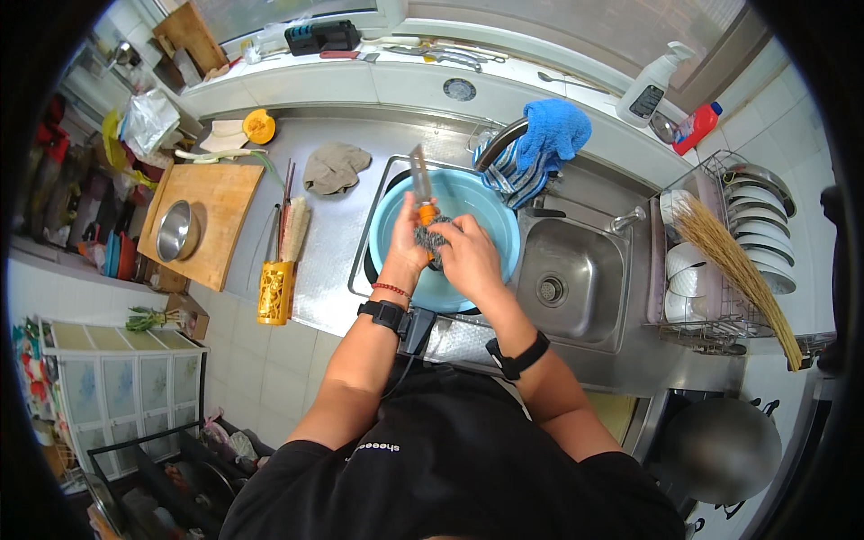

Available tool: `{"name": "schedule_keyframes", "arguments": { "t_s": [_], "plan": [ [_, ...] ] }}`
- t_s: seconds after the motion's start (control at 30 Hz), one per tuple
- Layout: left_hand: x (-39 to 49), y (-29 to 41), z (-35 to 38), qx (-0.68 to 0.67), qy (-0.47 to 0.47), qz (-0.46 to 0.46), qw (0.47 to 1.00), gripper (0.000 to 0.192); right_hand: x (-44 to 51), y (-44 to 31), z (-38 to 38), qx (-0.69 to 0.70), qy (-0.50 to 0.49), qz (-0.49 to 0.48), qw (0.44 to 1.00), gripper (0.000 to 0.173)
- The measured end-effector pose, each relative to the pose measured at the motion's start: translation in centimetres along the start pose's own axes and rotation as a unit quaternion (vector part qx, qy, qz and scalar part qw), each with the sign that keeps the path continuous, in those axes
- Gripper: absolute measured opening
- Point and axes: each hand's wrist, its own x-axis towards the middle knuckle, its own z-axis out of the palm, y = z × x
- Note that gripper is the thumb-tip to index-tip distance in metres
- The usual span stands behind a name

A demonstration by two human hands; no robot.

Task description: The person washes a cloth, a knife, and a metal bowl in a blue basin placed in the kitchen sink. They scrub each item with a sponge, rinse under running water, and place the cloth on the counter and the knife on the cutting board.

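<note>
Over a light-blue plastic basin (pixel 445 297), my left hand (pixel 403 237) grips an orange-handled kitchen tool (pixel 426 213). Its metal blade (pixel 420 174) points away from me and is blurred; I cannot tell whether it is a knife or a peeler. My right hand (pixel 471 260) presses a grey wire scouring pad (pixel 435 237) against the handle. The pad and fingers hide the handle's lower part. Water appears to be in the basin, which sits in the left bowl of the steel sink (pixel 358 277).
Right of the basin is the sink's second bowl (pixel 574 270); a blue towel (pixel 557 131) hangs behind. A dish rack (pixel 715 317) stands far right. Leftward are a grey-brown cloth (pixel 335 167), a yellow utensil holder (pixel 275 293) and a cutting board (pixel 229 223) with a steel bowl (pixel 177 231).
</note>
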Motion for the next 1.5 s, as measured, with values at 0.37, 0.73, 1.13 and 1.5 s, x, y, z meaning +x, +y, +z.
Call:
{"name": "schedule_keyframes", "arguments": {
  "t_s": [0.37, 0.73, 1.13, 1.5],
  "plan": [
    [0.9, 0.8, -1.2, -0.002, 0.228, 0.047, 0.973, 0.052, 0.7, 2.1, 0.8, 0.190, -0.023, 0.038, 0.981, 0.031],
    [3.4, -0.1, -1.0, -0.056, 0.251, -0.037, 0.966, 0.043, 2.8, 0.2, 2.8, 0.035, 0.213, -0.051, 0.975, 0.031],
    [3.9, 0.0, 4.4, -0.047, 0.260, -0.137, 0.955, 0.055, 3.6, 0.8, 1.8, 0.209, 0.222, 0.048, 0.951, 0.035],
    [4.4, -1.3, 0.8, 0.028, 0.336, -0.080, 0.938, 0.057, 4.5, 2.2, 2.2, 0.251, 0.208, 0.096, 0.940, 0.036]
  ]
}}
